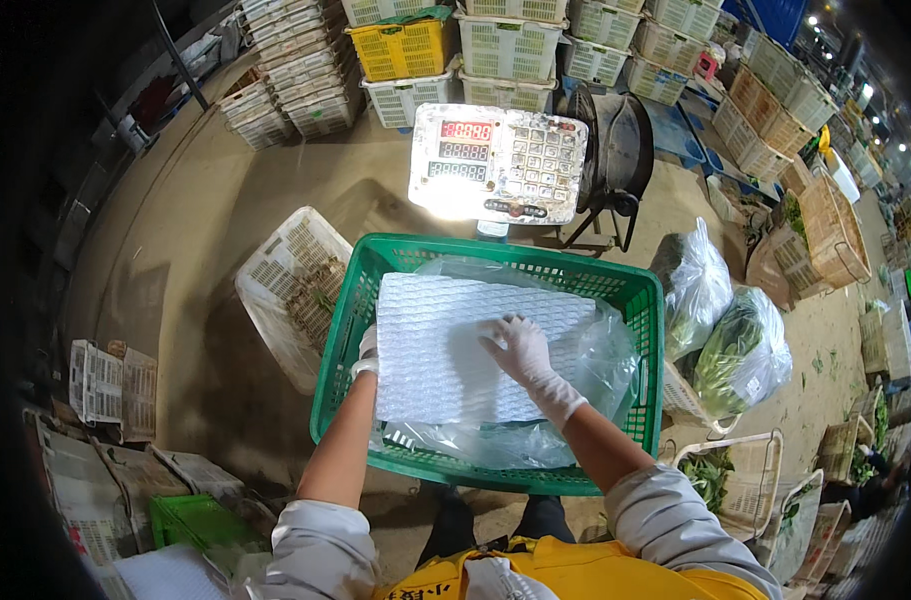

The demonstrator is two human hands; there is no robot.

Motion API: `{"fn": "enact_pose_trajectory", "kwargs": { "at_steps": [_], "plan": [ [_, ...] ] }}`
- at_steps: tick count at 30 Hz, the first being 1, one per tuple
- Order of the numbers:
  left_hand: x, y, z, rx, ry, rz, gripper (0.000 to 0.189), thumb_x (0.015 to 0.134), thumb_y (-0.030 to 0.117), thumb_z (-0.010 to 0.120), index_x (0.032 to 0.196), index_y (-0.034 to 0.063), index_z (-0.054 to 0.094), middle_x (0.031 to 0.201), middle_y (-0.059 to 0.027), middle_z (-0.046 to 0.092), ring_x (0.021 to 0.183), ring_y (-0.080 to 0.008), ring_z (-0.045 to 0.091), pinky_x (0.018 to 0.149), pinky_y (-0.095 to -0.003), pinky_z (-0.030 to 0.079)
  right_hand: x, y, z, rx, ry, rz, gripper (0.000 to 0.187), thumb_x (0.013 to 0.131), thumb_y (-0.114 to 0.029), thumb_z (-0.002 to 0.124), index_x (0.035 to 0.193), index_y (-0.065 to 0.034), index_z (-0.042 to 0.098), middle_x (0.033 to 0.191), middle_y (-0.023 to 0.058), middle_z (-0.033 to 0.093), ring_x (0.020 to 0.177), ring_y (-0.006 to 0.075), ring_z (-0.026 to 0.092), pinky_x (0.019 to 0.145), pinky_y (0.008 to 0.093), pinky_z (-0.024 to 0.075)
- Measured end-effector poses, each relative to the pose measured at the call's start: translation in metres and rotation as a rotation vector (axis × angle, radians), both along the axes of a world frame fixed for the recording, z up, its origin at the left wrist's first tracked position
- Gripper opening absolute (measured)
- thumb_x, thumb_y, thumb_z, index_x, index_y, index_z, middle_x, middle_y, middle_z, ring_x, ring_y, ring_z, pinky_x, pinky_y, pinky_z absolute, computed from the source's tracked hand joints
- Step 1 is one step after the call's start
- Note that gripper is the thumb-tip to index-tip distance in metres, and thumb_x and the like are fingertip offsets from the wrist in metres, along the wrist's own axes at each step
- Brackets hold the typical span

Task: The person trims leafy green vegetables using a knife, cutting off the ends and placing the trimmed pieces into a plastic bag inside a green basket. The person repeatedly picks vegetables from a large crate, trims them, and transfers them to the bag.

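Note:
A white textured foam sheet (433,345) covers most of the opening of a green plastic crate (493,484). Clear plastic film (613,352) shows around the sheet inside the crate. My right hand (523,352), in a white glove, is over the sheet with its fingers apart and bent; whether it touches the sheet is hard to tell. My left hand (367,352), also gloved, is at the sheet's left edge, its fingers mostly hidden behind it. Just beyond the crate stands a weighing scale's display head (498,163) with lit digits and a keypad.
A dirty white crate (294,300) with plant scraps tilts at the left. Bagged leafy vegetables (740,352) rest on a crate at the right. A black drum fan (613,150) stands behind the scale. Stacked crates (508,52) line the back. A bright green crate (200,521) is lower left.

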State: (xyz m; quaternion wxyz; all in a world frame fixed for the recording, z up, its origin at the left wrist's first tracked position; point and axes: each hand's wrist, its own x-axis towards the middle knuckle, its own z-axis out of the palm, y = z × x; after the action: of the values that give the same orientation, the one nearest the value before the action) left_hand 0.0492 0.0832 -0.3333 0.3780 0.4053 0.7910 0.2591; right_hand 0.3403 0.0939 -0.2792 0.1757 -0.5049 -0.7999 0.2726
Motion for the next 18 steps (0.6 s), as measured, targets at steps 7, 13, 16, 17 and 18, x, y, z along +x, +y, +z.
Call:
{"fn": "enact_pose_trajectory", "kwargs": {
  "at_steps": [7,13,16,17,18],
  "plan": [
    [-0.031,-0.009,0.122,0.515,0.196,0.094,0.022,0.091,0.020,0.055,0.096,0.0028,0.067,0.089,-0.0144,0.068,0.083,-0.0227,0.065,0.076,-0.0321,0.049,0.029,-0.010,-0.063,0.090,-0.400,0.183,0.079,0.075,-0.054,0.065,0.142,-0.0258,0.035,0.147,0.0080,0.034,0.136,0.0361,0.027,0.108,0.0626,0.0188],
    [0.028,-0.023,0.207,0.713,1.212,-0.324,0.049,0.075,0.010,0.062,0.123,0.0095,0.057,0.115,-0.0136,0.059,0.108,-0.0299,0.056,0.093,-0.0437,0.043,0.042,0.008,-0.071,0.140,-0.353,0.300,0.083,0.073,-0.052,0.068,0.142,-0.0216,0.034,0.146,0.0093,0.035,0.131,0.0361,0.034,0.103,0.0638,0.0260],
    [0.103,-0.043,0.200,0.591,0.628,-0.972,0.051,0.067,0.007,0.062,0.118,0.0093,0.058,0.112,-0.0148,0.057,0.106,-0.0296,0.055,0.093,-0.0424,0.044,0.038,0.027,-0.064,0.004,-0.328,0.232,0.088,0.071,-0.050,0.071,0.143,-0.0168,0.032,0.141,0.0118,0.039,0.127,0.0366,0.040,0.102,0.0550,0.0346],
    [0.126,-0.054,0.190,0.712,0.506,-1.222,0.047,0.072,0.014,0.061,0.118,0.0093,0.058,0.112,-0.0131,0.058,0.107,-0.0290,0.055,0.093,-0.0414,0.044,0.039,0.033,-0.063,-0.063,-0.317,0.212,0.090,0.071,-0.049,0.072,0.143,-0.0151,0.030,0.139,0.0126,0.041,0.125,0.0369,0.041,0.101,0.0513,0.0377],
    [0.147,-0.063,0.176,0.662,0.394,-1.371,0.044,0.077,0.021,0.060,0.119,0.0092,0.057,0.112,-0.0113,0.059,0.107,-0.0285,0.055,0.093,-0.0403,0.045,0.039,0.039,-0.063,-0.046,-0.226,0.080,0.079,0.070,-0.041,0.073,0.137,-0.0148,0.041,0.130,0.0149,0.049,0.115,0.0366,0.050,0.095,0.0437,0.0443]
  ]
}}
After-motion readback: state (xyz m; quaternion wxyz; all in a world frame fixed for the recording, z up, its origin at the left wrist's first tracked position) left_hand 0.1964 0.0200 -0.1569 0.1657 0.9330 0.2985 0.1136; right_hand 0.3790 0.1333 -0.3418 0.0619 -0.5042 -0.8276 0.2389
